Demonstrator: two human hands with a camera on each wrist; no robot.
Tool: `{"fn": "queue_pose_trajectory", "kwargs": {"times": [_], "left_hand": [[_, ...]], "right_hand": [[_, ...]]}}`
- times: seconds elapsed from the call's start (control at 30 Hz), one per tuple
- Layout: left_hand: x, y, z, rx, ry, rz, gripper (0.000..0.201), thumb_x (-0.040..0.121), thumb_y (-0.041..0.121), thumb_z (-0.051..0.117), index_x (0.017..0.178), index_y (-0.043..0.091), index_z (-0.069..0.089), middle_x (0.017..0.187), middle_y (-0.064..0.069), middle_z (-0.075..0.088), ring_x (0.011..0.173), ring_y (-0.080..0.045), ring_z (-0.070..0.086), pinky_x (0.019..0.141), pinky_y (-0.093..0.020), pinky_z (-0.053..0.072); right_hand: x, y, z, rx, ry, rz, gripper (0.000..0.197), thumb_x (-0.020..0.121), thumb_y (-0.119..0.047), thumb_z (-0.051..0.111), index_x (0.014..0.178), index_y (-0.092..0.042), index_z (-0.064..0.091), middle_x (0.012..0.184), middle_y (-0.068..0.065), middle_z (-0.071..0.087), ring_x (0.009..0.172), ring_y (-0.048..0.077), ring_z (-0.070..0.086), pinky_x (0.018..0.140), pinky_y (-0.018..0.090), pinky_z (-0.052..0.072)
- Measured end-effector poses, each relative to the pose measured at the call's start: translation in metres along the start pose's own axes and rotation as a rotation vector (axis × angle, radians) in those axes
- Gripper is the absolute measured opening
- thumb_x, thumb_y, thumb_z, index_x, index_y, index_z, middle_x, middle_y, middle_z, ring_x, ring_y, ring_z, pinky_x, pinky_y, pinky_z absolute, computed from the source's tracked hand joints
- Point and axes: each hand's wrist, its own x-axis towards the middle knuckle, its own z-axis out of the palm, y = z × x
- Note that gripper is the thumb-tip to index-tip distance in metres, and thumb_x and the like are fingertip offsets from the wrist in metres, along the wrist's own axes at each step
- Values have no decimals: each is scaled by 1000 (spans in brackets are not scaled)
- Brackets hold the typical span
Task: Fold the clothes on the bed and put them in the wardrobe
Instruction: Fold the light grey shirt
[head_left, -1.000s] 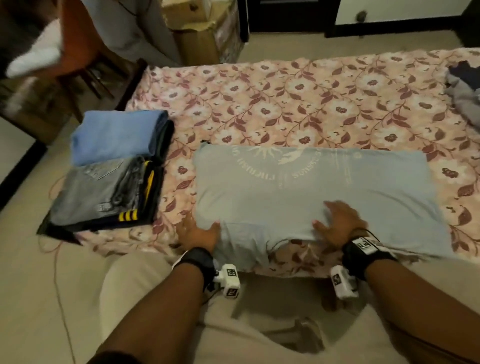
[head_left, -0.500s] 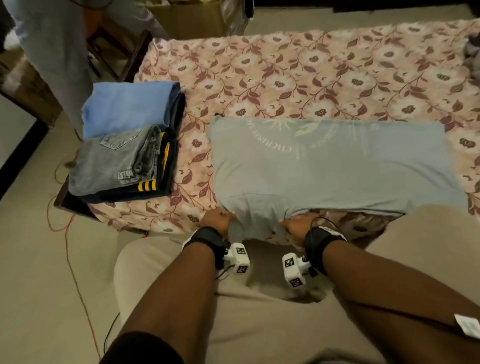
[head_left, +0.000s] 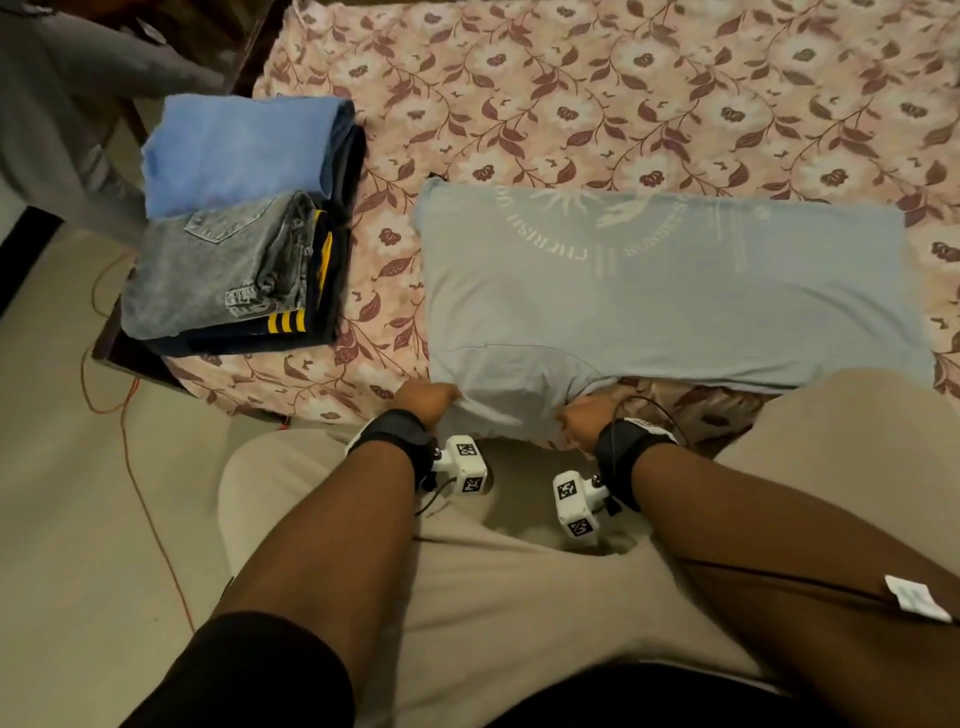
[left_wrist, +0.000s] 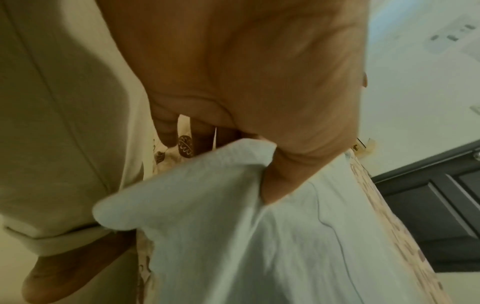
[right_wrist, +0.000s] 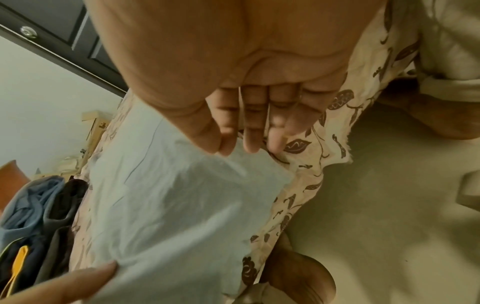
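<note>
A light blue-grey t-shirt (head_left: 649, 296) with a pale print lies flat across the floral bed sheet (head_left: 571, 93), its body folded into a long strip. One sleeve (head_left: 511, 405) hangs over the near edge of the bed. My left hand (head_left: 428, 401) pinches the sleeve's left edge, thumb over the cloth (left_wrist: 262, 164). My right hand (head_left: 584, 415) pinches its right edge between thumb and fingers (right_wrist: 231, 148). The two hands are a sleeve's width apart, both at the mattress edge.
A stack of folded clothes (head_left: 244, 223), blue on top of grey jeans and dark items, sits at the bed's left corner. An orange cable (head_left: 130, 415) trails on the floor. A dark cabinet door (left_wrist: 428, 205) stands beyond the bed. My knees (head_left: 519, 597) are against the bed.
Both hands left the flat of the shirt and came to the hanging sleeve. The right hand moved left toward the left one. They now pinch the sleeve.
</note>
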Motion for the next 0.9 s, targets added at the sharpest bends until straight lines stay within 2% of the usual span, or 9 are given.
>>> {"fn": "queue_pose_trajectory", "kwargs": {"times": [0.1, 0.2, 0.37, 0.43, 0.5, 0.63, 0.77, 0.83, 0.9], "left_hand": [[-1, 6, -3, -20, 47, 7, 23, 88, 11, 65, 111, 7, 63, 115, -16, 64, 97, -33, 58, 81, -34, 50], [-3, 5, 2, 6, -16, -24, 24, 86, 5, 62, 110, 6, 59, 107, -16, 60, 99, -36, 58, 82, -41, 51], [-9, 4, 9, -183, -170, -159, 36, 76, 28, 80, 102, 4, 73, 103, -24, 75, 88, -39, 70, 76, -44, 55], [-6, 1, 12, -216, -214, -190, 57, 62, 35, 88, 107, 1, 76, 106, -27, 75, 91, -43, 72, 83, -51, 57], [-2, -1, 14, -230, -182, -118, 63, 64, 33, 90, 118, 4, 73, 112, -23, 75, 101, -47, 72, 93, -61, 58], [5, -7, 16, -265, -120, -35, 79, 69, 27, 91, 139, 16, 54, 126, -10, 71, 107, -35, 70, 93, -54, 59], [96, -70, 31, -220, -87, -24, 113, 44, 48, 98, 144, 34, 46, 133, 0, 67, 113, -33, 67, 93, -56, 59], [133, -94, 36, -220, -59, -31, 123, 38, 55, 103, 145, 41, 43, 138, -1, 65, 115, -36, 67, 90, -61, 58], [93, -66, 32, -231, -22, -58, 108, 50, 50, 102, 143, 32, 50, 132, -2, 69, 111, -31, 69, 90, -53, 59]], "right_hand": [[-1, 4, 5, 40, -65, -40, 35, 91, -33, 67, 123, -19, 69, 126, 6, 68, 108, 29, 64, 94, 38, 53], [2, 5, 12, 308, -161, 35, 34, 86, -32, 77, 115, -21, 64, 105, 2, 64, 76, 18, 59, 55, 29, 49], [3, 3, 4, 443, -193, 95, 19, 94, -27, 71, 101, -13, 61, 84, 3, 61, 56, 8, 61, 44, 19, 46], [-4, 4, 5, 480, -215, 117, 24, 99, -26, 64, 112, -5, 63, 75, 2, 56, 48, 9, 59, 38, 18, 39], [-4, 6, 10, 462, -225, 128, 46, 97, -36, 66, 125, 0, 64, 86, 11, 61, 73, 22, 63, 53, 23, 43], [2, 9, 9, 400, -119, 129, 70, 76, -53, 79, 125, -6, 64, 116, 12, 68, 108, 31, 66, 88, 35, 54], [9, 9, 1, 341, 10, 119, 44, 93, -33, 69, 128, -7, 64, 123, 10, 66, 115, 31, 64, 75, 25, 50], [6, 4, -1, 333, 29, 134, 47, 93, -35, 66, 132, -9, 62, 129, 11, 65, 117, 30, 63, 87, 28, 53], [4, -1, -3, 387, 54, 117, 45, 97, -38, 56, 136, -15, 59, 138, 12, 60, 127, 30, 57, 103, 34, 45]]}}
